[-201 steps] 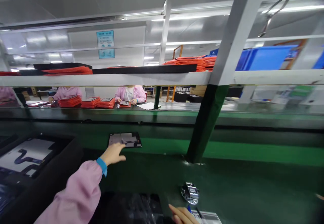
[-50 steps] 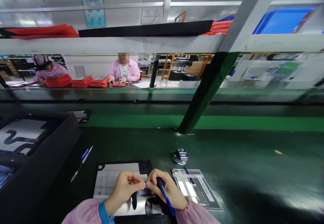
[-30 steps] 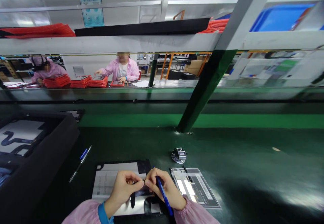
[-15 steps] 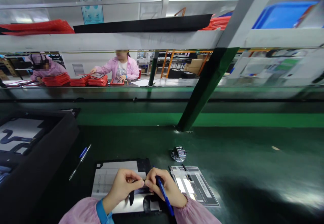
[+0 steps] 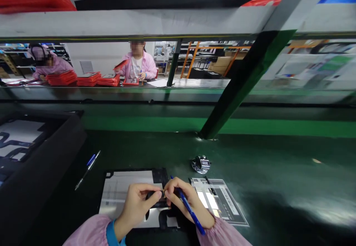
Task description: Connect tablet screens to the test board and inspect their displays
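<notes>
My left hand, with a blue band at its wrist, pinches a small dark strip, apparently the end of a flex cable, between thumb and forefinger. The fingertips of my right hand meet it from the other side. A blue pen-like tool is also held in my right hand, slanting down toward the wrist. Both hands are over a flat silver panel with black edging, which lies on the bench. My fingers partly hide the strip and the panel's middle.
Right of the panel lies a grey sheet with white blocks and a label. Behind it stands a shiny metal object. A pen lies left, beside a black box holding panels. A green post rises behind; two people sit across.
The view has tilted down. My fingers remain together at the strip, where more of its end now shows. Across the bench, one person has raised a red item.
</notes>
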`<state>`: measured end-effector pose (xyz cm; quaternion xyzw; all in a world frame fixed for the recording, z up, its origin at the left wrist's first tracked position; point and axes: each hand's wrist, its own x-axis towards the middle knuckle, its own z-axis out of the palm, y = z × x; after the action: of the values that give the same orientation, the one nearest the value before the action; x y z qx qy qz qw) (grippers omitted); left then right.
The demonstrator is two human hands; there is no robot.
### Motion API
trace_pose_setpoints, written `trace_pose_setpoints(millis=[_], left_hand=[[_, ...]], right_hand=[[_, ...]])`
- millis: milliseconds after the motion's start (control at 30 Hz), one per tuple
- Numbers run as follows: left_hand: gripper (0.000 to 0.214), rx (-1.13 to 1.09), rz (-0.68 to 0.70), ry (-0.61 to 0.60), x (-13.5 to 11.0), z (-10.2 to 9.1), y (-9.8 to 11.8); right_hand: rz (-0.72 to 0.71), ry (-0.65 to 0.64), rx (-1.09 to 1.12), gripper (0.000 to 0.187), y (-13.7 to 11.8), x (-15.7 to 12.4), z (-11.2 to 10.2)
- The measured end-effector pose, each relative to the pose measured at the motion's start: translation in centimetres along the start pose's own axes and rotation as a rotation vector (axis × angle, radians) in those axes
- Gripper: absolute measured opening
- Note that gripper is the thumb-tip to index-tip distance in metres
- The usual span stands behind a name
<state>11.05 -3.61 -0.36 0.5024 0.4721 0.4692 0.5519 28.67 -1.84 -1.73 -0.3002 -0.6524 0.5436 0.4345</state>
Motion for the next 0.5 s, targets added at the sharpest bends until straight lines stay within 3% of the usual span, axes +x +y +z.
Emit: trace_pose_setpoints(millis=[167,333,500], left_hand=[[0.016,0.008,0.017,0.006,-0.08,0.17,0.03],[0.025,0.006,0.014,0.075,-0.24,0.25,-0.31],[0.028,0.003,0.017,0.053,-0.28,0.36,-0.41]], right_hand=[[0.008,0.006,-0.006,0.023,-0.15,-0.05,0.03],[0.034,0.017,-0.043,0.023,-0.27,-0.16,-0.03],[0.059,0.021,-0.175,0.026,-0.45,-0.20,-0.16]])
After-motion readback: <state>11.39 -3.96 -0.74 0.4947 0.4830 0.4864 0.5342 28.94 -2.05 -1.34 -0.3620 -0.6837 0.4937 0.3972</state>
